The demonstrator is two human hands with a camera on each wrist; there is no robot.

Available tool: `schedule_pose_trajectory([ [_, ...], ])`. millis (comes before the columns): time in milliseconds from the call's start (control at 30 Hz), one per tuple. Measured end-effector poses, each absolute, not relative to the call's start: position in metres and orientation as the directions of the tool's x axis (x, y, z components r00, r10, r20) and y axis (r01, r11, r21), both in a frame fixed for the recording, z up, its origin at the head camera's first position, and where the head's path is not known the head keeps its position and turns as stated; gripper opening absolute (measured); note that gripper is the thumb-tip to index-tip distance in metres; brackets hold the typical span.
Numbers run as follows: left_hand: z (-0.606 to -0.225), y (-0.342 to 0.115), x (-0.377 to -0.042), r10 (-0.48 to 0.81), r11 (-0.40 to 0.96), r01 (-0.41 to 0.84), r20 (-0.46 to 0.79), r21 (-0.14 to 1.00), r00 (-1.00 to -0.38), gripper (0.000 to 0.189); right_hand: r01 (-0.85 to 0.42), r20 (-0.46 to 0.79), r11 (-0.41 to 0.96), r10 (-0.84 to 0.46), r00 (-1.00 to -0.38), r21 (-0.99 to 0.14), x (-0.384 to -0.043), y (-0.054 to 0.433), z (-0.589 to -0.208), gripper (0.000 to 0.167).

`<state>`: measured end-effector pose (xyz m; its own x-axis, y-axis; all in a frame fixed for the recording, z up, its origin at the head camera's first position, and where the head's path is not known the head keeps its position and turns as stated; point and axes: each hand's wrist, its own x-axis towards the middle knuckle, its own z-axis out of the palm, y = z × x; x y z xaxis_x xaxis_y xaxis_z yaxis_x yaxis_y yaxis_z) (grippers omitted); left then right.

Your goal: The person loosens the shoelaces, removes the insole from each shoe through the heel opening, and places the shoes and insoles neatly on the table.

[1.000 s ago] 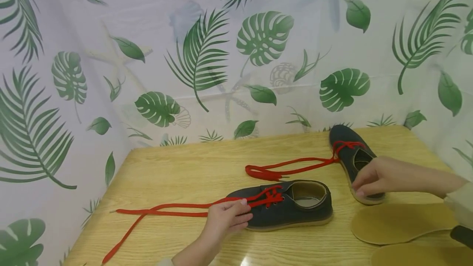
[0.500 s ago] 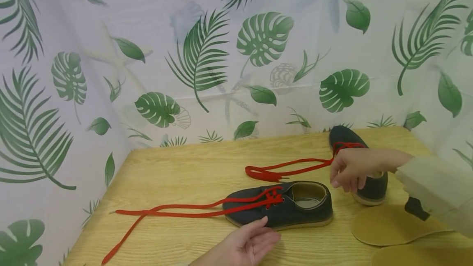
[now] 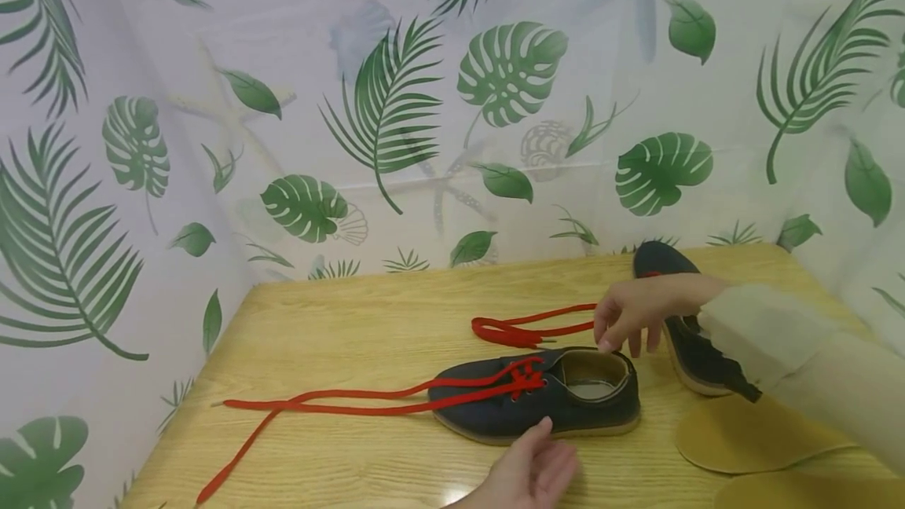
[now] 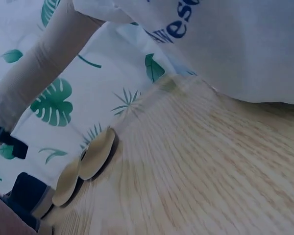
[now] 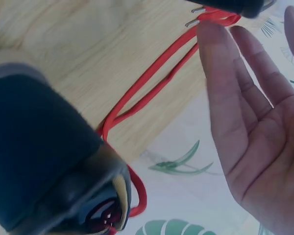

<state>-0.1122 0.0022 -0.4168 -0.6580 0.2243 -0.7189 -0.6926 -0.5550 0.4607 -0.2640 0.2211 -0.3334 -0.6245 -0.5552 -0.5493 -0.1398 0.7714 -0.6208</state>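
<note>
A navy shoe [image 3: 488, 411] lies toe-left on the table, its red lace [image 3: 353, 410] stretched out to the left in two strands. Beside its near side, my left hand [image 3: 526, 470] has loosely extended fingers, thumb tip right at the sole edge, holding nothing. My right hand [image 3: 639, 313] hovers by the shoe's opening at its far rim, fingers relaxed; the right wrist view shows the palm [image 5: 272, 147] bare. Farther right stands the second navy shoe [image 3: 661, 258], partly hidden behind my right hand and sleeve. Its red lace [image 3: 509, 330] lies looped behind the first shoe.
Two tan insoles, one [image 3: 742, 434] behind the other [image 3: 806, 491], lie at the front right, partly under the right sleeve [image 3: 785, 344]. A leaf-printed cloth [image 3: 424, 100] surrounds the wooden table [image 3: 339, 336]. White clothing with blue letters [image 4: 235, 49] overhangs the near edge.
My left hand has left the first shoe's lace and toe and slid right along its near side. The right hand has moved left from the second shoe to the first shoe's opening.
</note>
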Motion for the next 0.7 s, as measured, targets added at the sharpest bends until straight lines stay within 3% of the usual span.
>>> schedule_pose_trajectory([
  [200,-0.417,0.031,-0.108,0.134,-0.607,-0.626,-0.713,0.490,-0.688,0.057,-0.158,-0.527,0.740,-0.595,-0.607,-0.653,-0.266,0.211,-0.339,0.025],
  [400,-0.413,0.051,-0.110,0.112,-0.703,-0.551,-0.696,0.450,-0.710,0.059,-0.134,-0.535,0.728,-0.603,-0.592,-0.673,-0.267,0.208,-0.347,0.029],
  [533,-0.411,0.058,-0.114,0.085,-0.728,-0.540,-0.726,0.423,-0.683,0.052,-0.116,-0.549,0.734,-0.594,-0.589,-0.669,-0.266,0.207,-0.351,0.027],
  [700,-0.409,0.059,-0.124,0.104,-0.693,-0.612,-0.787,0.382,-0.609,0.040,-0.097,-0.565,0.734,-0.593,-0.573,-0.672,-0.267,0.206,-0.352,0.025],
])
